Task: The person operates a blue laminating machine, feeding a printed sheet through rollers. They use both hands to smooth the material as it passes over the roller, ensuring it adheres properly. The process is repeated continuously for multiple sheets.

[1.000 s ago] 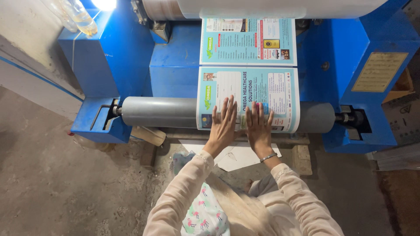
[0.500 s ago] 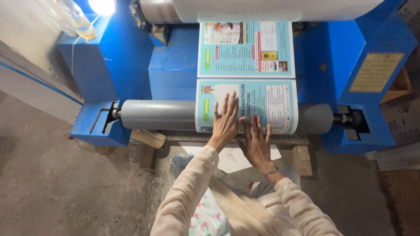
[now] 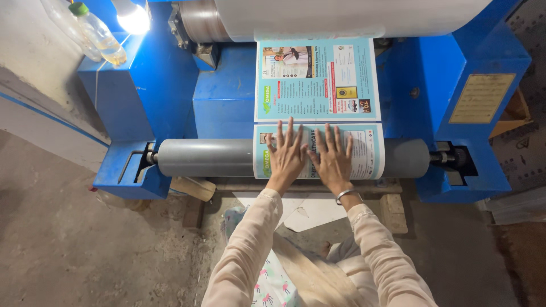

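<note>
Hands, left [image 3: 287, 156] and right [image 3: 334, 160], lie flat (grip released) on printed sheet [image 3: 318, 113], hiding its middle.

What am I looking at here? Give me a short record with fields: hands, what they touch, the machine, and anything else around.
left hand: flat, fingers spread, on the printed sheet
right hand: flat beside it, on the same sheet; bracelet at the wrist
sheet: light blue, draped over the grey roller
machine: blue frame, large pale roll above
nearby: lit bulb, plastic bottle, dusty floor
</note>
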